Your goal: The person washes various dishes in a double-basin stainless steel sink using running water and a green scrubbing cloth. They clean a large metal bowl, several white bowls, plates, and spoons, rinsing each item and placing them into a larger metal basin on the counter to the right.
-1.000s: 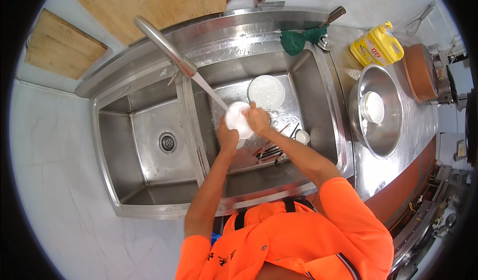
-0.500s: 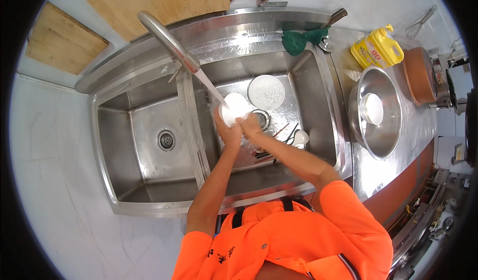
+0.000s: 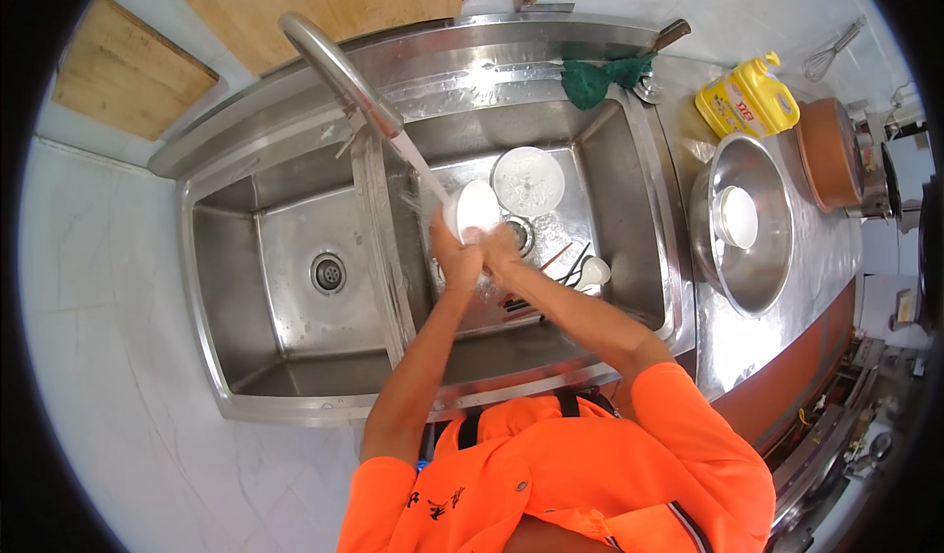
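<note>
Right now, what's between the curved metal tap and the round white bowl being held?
The head view shows a whitish stream of water between the tap and the held bowl.

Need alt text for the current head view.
A person's left hand holds a white bowl under a running tap, the blurred right hand at its near edge, over a steel sink's right basin. A white dish and thin sticks lie there.

sink (image 3: 305,224): glossy metal | bowl (image 3: 478,207): smooth | board (image 3: 329,7): matt wood | jug (image 3: 749,101): glossy plastic
</note>
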Demonstrator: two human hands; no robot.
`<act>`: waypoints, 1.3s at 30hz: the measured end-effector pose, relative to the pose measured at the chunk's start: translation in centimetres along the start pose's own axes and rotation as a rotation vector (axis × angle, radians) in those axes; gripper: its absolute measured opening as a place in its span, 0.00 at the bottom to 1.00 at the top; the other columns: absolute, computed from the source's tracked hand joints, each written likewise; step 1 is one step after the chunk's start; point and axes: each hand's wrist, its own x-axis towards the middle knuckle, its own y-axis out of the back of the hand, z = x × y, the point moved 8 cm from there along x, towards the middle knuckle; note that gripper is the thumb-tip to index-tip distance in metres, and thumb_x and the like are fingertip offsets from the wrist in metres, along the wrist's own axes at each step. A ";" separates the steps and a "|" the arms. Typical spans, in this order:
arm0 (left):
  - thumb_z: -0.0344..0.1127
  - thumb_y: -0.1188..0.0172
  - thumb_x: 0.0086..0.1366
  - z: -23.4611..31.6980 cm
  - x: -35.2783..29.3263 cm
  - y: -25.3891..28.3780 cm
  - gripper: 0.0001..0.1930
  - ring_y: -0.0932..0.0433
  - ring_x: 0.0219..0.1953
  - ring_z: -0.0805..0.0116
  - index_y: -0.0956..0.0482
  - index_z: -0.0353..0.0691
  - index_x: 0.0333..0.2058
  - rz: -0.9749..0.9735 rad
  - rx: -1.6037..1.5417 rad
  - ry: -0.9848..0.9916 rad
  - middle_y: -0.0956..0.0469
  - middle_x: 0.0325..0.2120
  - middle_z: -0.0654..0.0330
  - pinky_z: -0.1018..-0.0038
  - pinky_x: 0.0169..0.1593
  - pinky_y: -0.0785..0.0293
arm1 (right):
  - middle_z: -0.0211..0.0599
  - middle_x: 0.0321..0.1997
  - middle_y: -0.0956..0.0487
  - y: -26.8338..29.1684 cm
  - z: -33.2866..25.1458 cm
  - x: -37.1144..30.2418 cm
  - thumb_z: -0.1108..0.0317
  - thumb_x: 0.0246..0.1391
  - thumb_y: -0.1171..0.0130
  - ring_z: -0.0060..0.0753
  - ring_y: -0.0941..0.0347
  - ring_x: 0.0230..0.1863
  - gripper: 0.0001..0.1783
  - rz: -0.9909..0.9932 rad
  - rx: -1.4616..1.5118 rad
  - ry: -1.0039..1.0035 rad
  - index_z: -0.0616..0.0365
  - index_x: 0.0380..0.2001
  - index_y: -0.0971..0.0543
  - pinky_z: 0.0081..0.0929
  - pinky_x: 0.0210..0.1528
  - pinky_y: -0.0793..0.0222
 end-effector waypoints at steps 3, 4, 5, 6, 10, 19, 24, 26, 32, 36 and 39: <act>0.19 0.57 0.39 -1.7 -0.1 0.3 0.32 0.29 0.44 0.60 0.34 0.34 0.50 -0.112 -0.090 0.159 0.28 0.41 0.53 0.73 0.48 0.35 | 0.59 0.25 0.24 1.2 -4.5 -1.1 0.62 0.46 0.41 0.54 0.25 0.28 0.21 0.082 -0.427 0.206 0.71 0.35 0.29 0.42 0.31 0.30; 0.21 0.56 0.38 -2.6 -0.5 0.1 0.32 0.29 0.42 0.60 0.34 0.34 0.50 -0.225 -0.179 0.306 0.29 0.41 0.54 0.73 0.46 0.34 | 0.60 0.26 0.24 2.4 -5.9 0.0 0.63 0.45 0.40 0.52 0.25 0.28 0.22 -0.019 -0.571 0.150 0.72 0.36 0.29 0.41 0.31 0.30; 0.25 0.48 0.44 -2.2 -0.7 -0.2 0.29 0.27 0.39 0.62 0.34 0.34 0.50 -0.301 -0.180 0.193 0.29 0.40 0.55 0.73 0.39 0.29 | 0.55 0.27 0.23 2.4 -7.5 0.2 0.68 0.48 0.43 0.42 0.26 0.23 0.20 -0.063 -0.653 0.358 0.71 0.42 0.31 0.38 0.25 0.31; 0.28 0.45 0.45 -1.1 -0.6 -0.4 0.28 0.27 0.38 0.64 0.34 0.34 0.50 -0.340 -0.165 0.238 0.29 0.40 0.55 0.73 0.37 0.28 | 0.53 0.25 0.23 2.9 -7.2 0.4 0.67 0.49 0.44 0.41 0.27 0.22 0.18 -0.045 -0.489 0.372 0.70 0.38 0.30 0.37 0.23 0.31; 0.36 0.35 0.50 0.7 0.2 0.8 0.27 0.25 0.29 0.74 0.32 0.35 0.48 -0.400 -0.296 0.354 0.27 0.34 0.59 0.78 0.27 0.30 | 0.42 0.20 0.27 1.4 -3.7 -0.4 0.65 0.53 0.52 0.31 0.34 0.13 0.10 -0.329 0.185 -0.235 0.62 0.27 0.30 0.27 0.09 0.44; 0.31 0.47 0.62 2.2 2.5 2.5 0.10 0.31 0.29 0.76 0.22 0.41 0.41 -0.127 -0.216 -0.137 0.30 0.28 0.65 0.81 0.34 0.34 | 0.34 0.12 0.33 -4.8 -2.9 -4.9 0.58 0.55 0.53 0.17 0.46 0.06 0.12 -0.850 1.136 -0.937 0.51 0.22 0.31 0.15 0.07 0.57; 0.33 0.44 0.58 4.0 0.6 2.5 0.15 0.30 0.40 0.65 0.25 0.36 0.44 -0.117 -0.032 -0.222 0.29 0.39 0.55 0.74 0.42 0.33 | 0.33 0.12 0.33 -5.0 -3.0 -5.6 0.57 0.55 0.53 0.17 0.46 0.06 0.13 -0.800 1.154 -0.954 0.50 0.21 0.31 0.16 0.06 0.54; 0.34 0.41 0.55 5.5 -1.2 1.5 0.20 0.30 0.44 0.57 0.27 0.35 0.47 -0.042 0.172 -0.495 0.29 0.40 0.52 0.70 0.45 0.33 | 0.34 0.13 0.32 -5.6 3.3 -1.7 0.59 0.54 0.50 0.20 0.42 0.08 0.11 -0.612 1.240 -0.840 0.51 0.23 0.30 0.17 0.08 0.51; 0.35 0.39 0.49 5.3 -2.6 0.9 0.38 0.34 0.48 0.47 0.46 0.38 0.58 -0.148 0.217 -0.281 0.37 0.47 0.43 0.62 0.49 0.34 | 0.34 0.15 0.29 -3.5 0.8 -2.8 0.61 0.52 0.47 0.27 0.36 0.12 0.09 -0.229 0.840 -0.524 0.55 0.27 0.28 0.22 0.12 0.43; 0.28 0.48 0.48 1.0 -0.4 1.7 0.33 0.30 0.43 0.47 0.45 0.38 0.57 -0.022 0.150 -0.108 0.36 0.43 0.44 0.60 0.46 0.31 | 0.41 0.20 0.24 0.6 -3.0 -1.5 0.62 0.49 0.45 0.45 0.27 0.21 0.14 -0.140 0.054 0.037 0.64 0.31 0.28 0.36 0.21 0.33; 0.22 0.50 0.45 -4.8 0.5 -0.3 0.33 0.29 0.45 0.52 0.41 0.36 0.55 -0.417 -0.596 0.486 0.33 0.43 0.48 0.66 0.48 0.31 | 0.51 0.21 0.24 1.5 -8.7 1.3 0.60 0.51 0.46 0.55 0.26 0.25 0.16 -0.098 -0.740 0.488 0.65 0.31 0.29 0.43 0.26 0.31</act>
